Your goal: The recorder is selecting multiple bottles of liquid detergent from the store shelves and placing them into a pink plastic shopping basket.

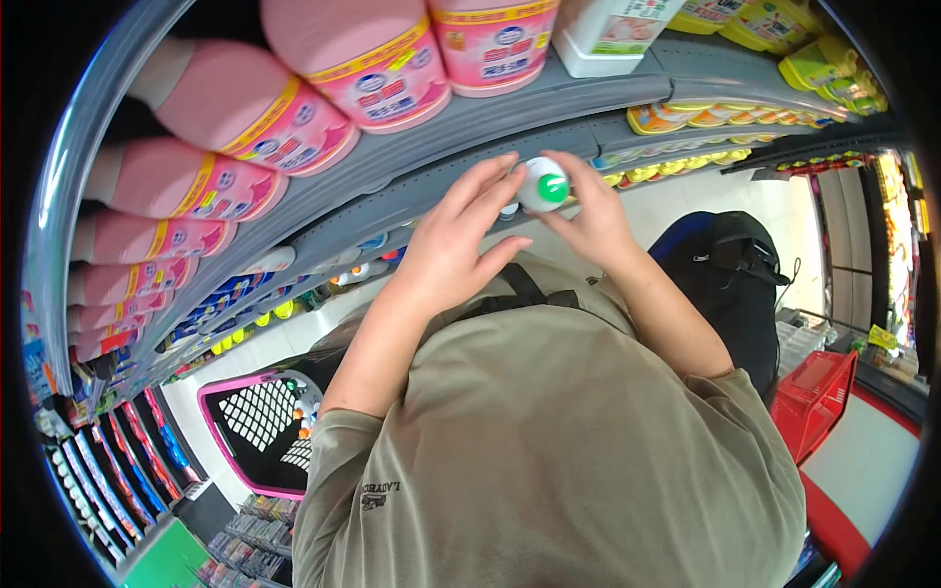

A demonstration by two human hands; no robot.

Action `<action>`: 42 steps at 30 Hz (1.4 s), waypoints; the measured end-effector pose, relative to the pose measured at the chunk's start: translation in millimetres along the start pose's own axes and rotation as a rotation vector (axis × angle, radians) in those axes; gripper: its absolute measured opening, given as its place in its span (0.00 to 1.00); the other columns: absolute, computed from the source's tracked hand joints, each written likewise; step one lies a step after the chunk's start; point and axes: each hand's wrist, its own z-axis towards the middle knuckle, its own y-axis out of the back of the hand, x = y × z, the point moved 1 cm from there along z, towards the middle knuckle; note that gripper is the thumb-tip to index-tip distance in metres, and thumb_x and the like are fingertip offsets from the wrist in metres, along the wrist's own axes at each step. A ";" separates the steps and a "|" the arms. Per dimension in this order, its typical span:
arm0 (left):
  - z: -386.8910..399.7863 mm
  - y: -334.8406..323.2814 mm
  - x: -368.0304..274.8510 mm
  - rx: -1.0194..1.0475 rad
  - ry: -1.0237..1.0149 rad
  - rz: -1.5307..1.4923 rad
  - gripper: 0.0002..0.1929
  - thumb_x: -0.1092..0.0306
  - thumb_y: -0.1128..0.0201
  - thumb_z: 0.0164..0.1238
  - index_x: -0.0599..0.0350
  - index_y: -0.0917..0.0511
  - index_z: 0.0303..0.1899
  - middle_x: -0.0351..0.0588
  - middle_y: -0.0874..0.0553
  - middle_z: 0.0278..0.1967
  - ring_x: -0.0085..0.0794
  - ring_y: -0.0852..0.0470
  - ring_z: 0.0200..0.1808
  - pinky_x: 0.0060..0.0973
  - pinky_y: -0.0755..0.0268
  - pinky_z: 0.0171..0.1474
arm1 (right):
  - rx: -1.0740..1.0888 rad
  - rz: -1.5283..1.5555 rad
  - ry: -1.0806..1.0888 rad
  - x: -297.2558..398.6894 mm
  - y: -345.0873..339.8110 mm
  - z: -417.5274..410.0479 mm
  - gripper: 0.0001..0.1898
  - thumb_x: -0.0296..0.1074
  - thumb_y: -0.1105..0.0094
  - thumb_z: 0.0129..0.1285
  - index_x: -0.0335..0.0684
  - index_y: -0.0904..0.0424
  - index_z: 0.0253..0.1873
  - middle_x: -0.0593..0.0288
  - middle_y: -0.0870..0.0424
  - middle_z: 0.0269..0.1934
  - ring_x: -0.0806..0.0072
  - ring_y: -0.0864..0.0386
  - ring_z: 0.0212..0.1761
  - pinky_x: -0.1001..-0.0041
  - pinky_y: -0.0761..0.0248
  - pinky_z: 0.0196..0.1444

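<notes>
A white bottle with a green cap [544, 184] is in front of me, its cap end facing the camera. My right hand [599, 217] grips it from the right between thumb and fingers. At the bottle's left edge are the fingertips of my left hand [463, 231], whose thumb is spread away below; whether those fingertips press on the bottle is unclear. Both hands are beside the edge of a grey shelf [485, 162]. Large pink bottles [390, 66] with yellow-banded labels line the upper shelf at the left, near a white container [610, 37].
Lower shelves hold yellow and orange bottles [662, 117]. A pink-rimmed black basket [220, 448] with several bottles stands on the floor at the left. A black bag [735, 294] is at my right side, with a red plastic basket [812, 400] beyond it.
</notes>
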 end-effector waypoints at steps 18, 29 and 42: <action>-173.1 -29.2 71.7 -0.372 0.717 -0.275 0.31 0.82 0.40 0.67 0.59 0.37 0.72 0.55 0.28 0.67 0.40 0.20 0.62 0.31 0.26 0.62 | -0.119 0.305 -0.331 -158.7 45.3 44.6 0.29 0.27 0.25 0.56 0.30 0.31 0.60 0.51 0.20 0.54 0.67 0.17 0.51 0.70 0.20 0.52; -279.1 7.6 87.5 -0.614 1.040 0.194 0.13 0.72 0.36 0.70 0.61 0.22 0.53 0.44 0.16 0.46 0.23 0.17 0.41 0.22 0.25 0.44 | 0.025 -0.081 -0.268 -251.8 62.9 63.8 0.20 0.35 0.30 0.60 0.31 0.18 0.55 0.49 0.15 0.54 0.63 0.19 0.57 0.67 0.32 0.64; -501.4 70.3 120.9 -1.480 1.356 0.019 0.12 0.65 0.37 0.72 0.63 0.22 0.47 0.43 0.15 0.35 0.25 0.16 0.29 0.21 0.27 0.30 | -0.019 0.178 -0.367 -225.4 43.2 65.5 0.17 0.28 0.32 0.64 0.25 0.22 0.54 0.51 0.17 0.54 0.69 0.21 0.57 0.71 0.32 0.62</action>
